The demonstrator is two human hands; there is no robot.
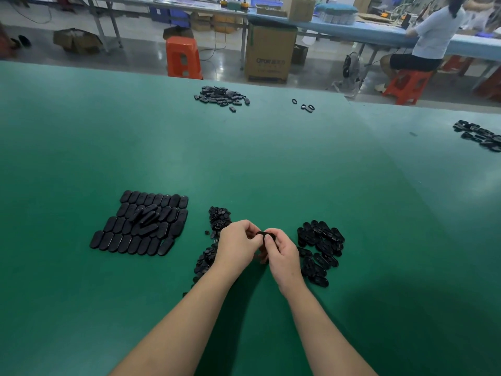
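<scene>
My left hand (237, 246) and my right hand (282, 256) meet over the green table (244, 164) and both pinch one small black oval plastic part (265, 235) between their fingertips. Most of that part is hidden by my fingers. Left of my hands lie several black oval covers in neat rows (141, 223), with a few loose ones on top. A heap of small black round pieces (214, 234) lies just behind and under my left hand. To the right sits a loose pile of black oval frames (320, 248).
Farther back on the table are another pile of black parts (221, 95), a few stray rings (305, 105) and a pile at the right edge (479, 134). Beyond the table stand an orange stool (183, 57), a cardboard box (269, 54) and a seated person (425, 42).
</scene>
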